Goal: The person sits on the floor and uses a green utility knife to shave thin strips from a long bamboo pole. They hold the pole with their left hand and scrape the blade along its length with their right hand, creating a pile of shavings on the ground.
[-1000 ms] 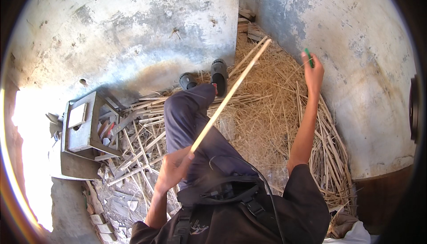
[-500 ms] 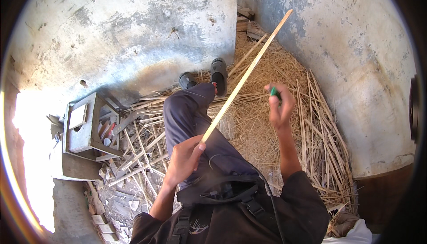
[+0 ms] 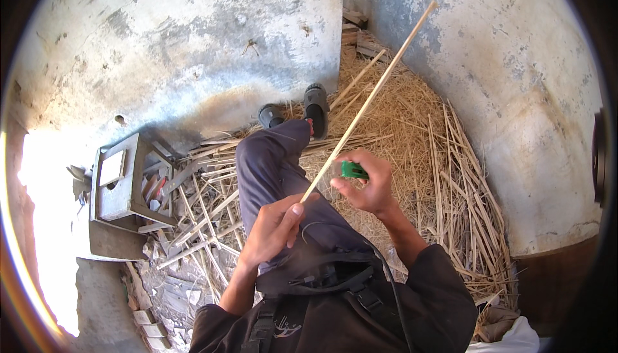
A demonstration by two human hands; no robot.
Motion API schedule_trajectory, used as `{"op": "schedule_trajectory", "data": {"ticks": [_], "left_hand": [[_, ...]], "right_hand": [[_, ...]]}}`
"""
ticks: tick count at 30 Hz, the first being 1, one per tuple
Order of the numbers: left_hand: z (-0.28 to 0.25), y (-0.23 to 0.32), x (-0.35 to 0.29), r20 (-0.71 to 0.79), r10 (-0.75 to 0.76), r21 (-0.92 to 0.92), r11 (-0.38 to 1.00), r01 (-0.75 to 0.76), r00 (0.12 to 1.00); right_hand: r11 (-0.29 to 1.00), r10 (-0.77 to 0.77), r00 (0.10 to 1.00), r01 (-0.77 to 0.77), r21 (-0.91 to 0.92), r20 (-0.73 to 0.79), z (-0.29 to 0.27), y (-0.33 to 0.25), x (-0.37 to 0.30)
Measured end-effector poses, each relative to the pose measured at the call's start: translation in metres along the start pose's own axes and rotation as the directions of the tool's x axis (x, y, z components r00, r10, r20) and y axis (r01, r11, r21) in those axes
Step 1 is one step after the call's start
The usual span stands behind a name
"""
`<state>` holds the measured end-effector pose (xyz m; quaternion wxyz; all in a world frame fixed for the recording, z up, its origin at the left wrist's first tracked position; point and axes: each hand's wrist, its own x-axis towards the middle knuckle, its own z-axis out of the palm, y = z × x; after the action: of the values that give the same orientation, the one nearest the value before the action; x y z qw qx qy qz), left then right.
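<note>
**Stick in hand, green tool at its near half**

While the long pale stick (image 3: pixel 367 105) runs from the person's lap up toward the far right wall, both hands are clamped on things: the left hand (image 3: pixel 273 227) pinches the stick's near end between thumb and fingers, and the right hand (image 3: pixel 367 185) is closed around a small green tool (image 3: pixel 353 170) held just beside the stick, a little farther along it. Whether the tool touches the wood cannot be told.

As a judgement, the work on this stick looks to be in its middle. The stick appears clean and straight along its far length, while the near part between the hands is what the tool addresses now. Thin straw-like shavings (image 3: pixel 399 134) heaped on the floor to the right suggest much stripping is already done. To the left of the outstretched leg (image 3: pixel 270 166), a loose pile of rougher sticks (image 3: pixel 193 205) lies beside a grey block frame (image 3: pixel 119 182), seemingly untouched stock left to do.
</note>
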<state>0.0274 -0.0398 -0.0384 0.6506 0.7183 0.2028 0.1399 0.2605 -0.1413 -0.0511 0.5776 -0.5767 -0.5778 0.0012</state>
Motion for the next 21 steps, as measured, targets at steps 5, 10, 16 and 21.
{"op": "schedule_trajectory", "data": {"ticks": [5,10,16,21], "left_hand": [[0.003,0.000,0.003,-0.058,0.021,0.038,0.999,-0.018,0.998],[0.004,-0.003,0.002,-0.135,0.035,0.083,0.996,-0.024,0.990],[0.004,0.004,0.001,-0.184,0.017,0.135,0.991,0.008,0.983],[0.004,0.007,0.003,-0.172,0.053,0.182,0.983,-0.021,0.984]], "right_hand": [[0.853,0.295,0.955,-0.244,0.462,-0.040,0.002,0.006,-0.003],[0.754,0.433,0.902,-0.368,0.543,0.010,0.000,-0.006,0.010],[0.759,0.407,0.913,-0.347,0.551,0.013,0.001,-0.001,0.009],[0.799,0.392,0.918,-0.306,0.518,-0.063,0.002,0.004,0.007]]}}
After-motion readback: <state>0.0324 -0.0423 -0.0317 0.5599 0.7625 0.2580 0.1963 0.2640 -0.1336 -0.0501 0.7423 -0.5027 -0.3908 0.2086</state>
